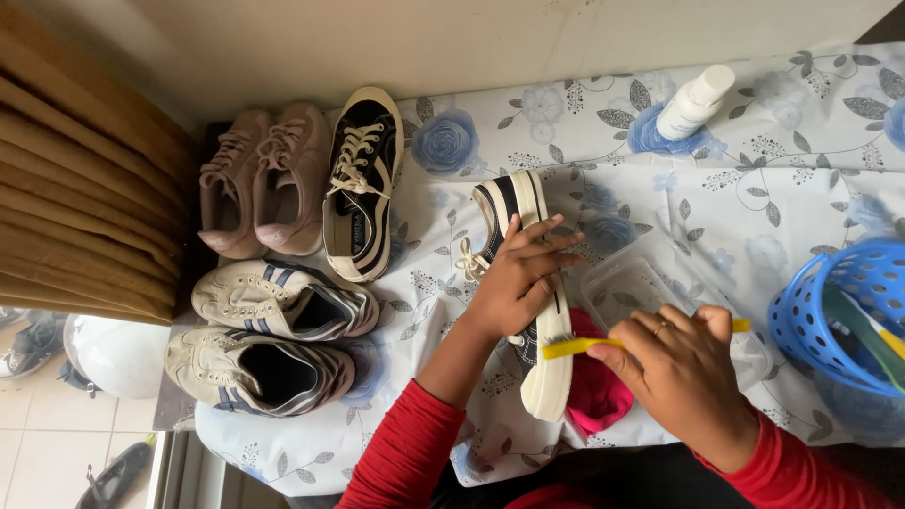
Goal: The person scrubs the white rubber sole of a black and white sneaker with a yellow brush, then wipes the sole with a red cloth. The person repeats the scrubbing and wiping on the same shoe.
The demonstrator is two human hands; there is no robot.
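Observation:
My left hand point(517, 275) grips a black and cream sneaker point(524, 213) lying on its side on the flowered tablecloth point(735, 203), sole edge turned toward my right hand. My right hand point(686, 369) holds a yellow-handled brush point(571, 346), its bristles against the sneaker's cream sole rim near the heel. A pink cloth point(596, 388) lies under the sneaker and brush. Both arms wear red sleeves.
The matching black sneaker point(360, 181) stands at the back left beside a pink pair point(264, 179). Two white striped sneakers point(273, 335) lie nearer. A clear plastic box point(630, 286), a white bottle point(694, 102) and a blue perforated basket point(841, 306) sit to the right.

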